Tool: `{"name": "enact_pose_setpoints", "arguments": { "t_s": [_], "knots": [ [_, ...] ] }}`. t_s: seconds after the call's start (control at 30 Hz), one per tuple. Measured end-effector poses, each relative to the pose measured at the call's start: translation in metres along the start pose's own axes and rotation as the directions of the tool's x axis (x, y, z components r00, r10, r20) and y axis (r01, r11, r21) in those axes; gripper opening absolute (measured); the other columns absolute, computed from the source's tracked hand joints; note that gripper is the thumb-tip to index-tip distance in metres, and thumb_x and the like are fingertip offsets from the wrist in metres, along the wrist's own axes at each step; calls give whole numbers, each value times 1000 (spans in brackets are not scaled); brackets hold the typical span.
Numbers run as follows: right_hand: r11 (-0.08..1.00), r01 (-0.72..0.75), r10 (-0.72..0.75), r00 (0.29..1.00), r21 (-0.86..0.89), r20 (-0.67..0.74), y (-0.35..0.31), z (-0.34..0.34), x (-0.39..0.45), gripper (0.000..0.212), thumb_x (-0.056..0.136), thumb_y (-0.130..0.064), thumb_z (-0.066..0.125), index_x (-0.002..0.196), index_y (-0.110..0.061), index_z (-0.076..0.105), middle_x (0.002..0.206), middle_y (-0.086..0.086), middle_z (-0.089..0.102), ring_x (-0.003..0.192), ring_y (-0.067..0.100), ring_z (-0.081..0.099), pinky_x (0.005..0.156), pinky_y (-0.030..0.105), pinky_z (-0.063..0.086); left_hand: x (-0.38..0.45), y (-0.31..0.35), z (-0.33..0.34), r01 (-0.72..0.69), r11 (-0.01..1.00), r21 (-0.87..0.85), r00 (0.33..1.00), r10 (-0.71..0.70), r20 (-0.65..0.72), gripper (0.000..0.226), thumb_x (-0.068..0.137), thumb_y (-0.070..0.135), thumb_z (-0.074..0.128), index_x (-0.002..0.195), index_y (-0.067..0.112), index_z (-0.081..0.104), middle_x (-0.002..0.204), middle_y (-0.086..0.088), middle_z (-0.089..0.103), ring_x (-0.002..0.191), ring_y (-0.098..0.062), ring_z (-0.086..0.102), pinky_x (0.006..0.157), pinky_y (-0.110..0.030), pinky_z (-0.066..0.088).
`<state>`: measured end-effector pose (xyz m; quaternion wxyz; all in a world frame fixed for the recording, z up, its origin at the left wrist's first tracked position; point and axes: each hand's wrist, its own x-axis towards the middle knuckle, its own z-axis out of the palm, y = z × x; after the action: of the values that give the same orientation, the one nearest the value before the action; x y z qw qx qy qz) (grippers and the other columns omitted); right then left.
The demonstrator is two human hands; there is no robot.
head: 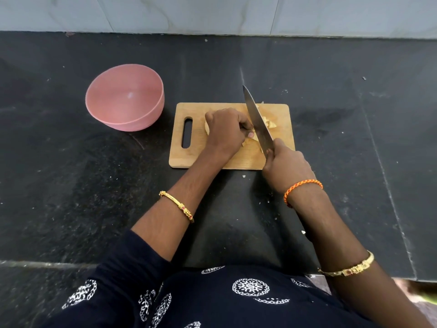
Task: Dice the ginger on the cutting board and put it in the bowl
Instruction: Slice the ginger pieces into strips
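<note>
A wooden cutting board with a handle slot lies on the black counter. My left hand presses down on a pale piece of ginger, mostly hidden under the fingers. My right hand grips the handle of a large knife, whose blade angles up and away just right of my left fingers. Several cut ginger pieces lie on the board to the right of the blade. An empty pink bowl stands left of the board.
The black stone counter stretches all around, with a few small ginger scraps near the board's front edge. A pale tiled wall runs along the back. The counter's front edge is at my waist.
</note>
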<state>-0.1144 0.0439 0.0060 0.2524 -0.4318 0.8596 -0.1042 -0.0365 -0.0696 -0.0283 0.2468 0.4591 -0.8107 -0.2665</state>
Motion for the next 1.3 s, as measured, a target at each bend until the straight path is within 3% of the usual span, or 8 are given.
{"name": "enact_pose_setpoints", "arguments": {
  "t_s": [0.3,0.47,0.67,0.83,1.03,1.17,1.3],
  "knots": [
    [999,-14,19,990,-38,137,-5,-16,5,24,97,-20,39,120,-11,40,73,5,38,84,31,55,75,41,50,-4,0,2,-2,997,-82,999,0,-32,6,75,18,74,80,16,76,80,4,73,83,-9,61,83,-21,15],
    [997,-51,60,980,-53,188,0,-9,-5,28,95,-17,43,123,-11,39,92,14,46,90,33,55,78,41,50,-6,-1,2,-20,998,-65,998,16,-63,6,78,17,72,82,15,76,81,4,73,78,-2,50,85,-20,16],
    [997,-49,60,978,-60,199,9,-7,-14,30,95,-17,43,124,-11,37,91,14,43,91,35,56,76,40,48,-7,0,3,-21,998,-59,997,16,-80,6,80,16,70,81,16,76,79,6,72,77,0,48,86,-20,16],
    [997,-44,58,969,-63,240,23,-9,-35,9,99,-22,38,104,-15,35,77,7,41,80,28,53,72,37,47,-6,0,1,-2,999,-44,996,-2,-86,6,79,17,70,80,18,75,77,8,71,80,-3,47,93,-27,20],
    [996,-7,-3,993,90,114,37,-23,-53,13,99,-27,34,92,-17,40,82,14,53,64,26,51,57,30,44,-4,-1,-5,-7,1000,17,1000,7,-9,13,84,15,64,88,20,75,87,7,72,89,-7,58,88,-25,16],
    [993,-10,2,998,118,68,36,-18,-40,12,98,-26,36,93,-17,41,92,20,57,74,33,53,69,35,46,-6,0,-6,14,1000,-1,1000,-14,19,11,84,19,67,93,21,73,89,7,72,90,-7,59,89,-27,15],
    [993,18,-17,1000,115,-10,31,-6,-31,12,98,-27,37,91,-17,40,93,20,58,81,35,53,75,39,48,-9,2,-5,42,999,-24,999,-42,-2,28,79,23,72,107,21,66,85,6,72,94,-9,61,84,-25,14]
  ]
}}
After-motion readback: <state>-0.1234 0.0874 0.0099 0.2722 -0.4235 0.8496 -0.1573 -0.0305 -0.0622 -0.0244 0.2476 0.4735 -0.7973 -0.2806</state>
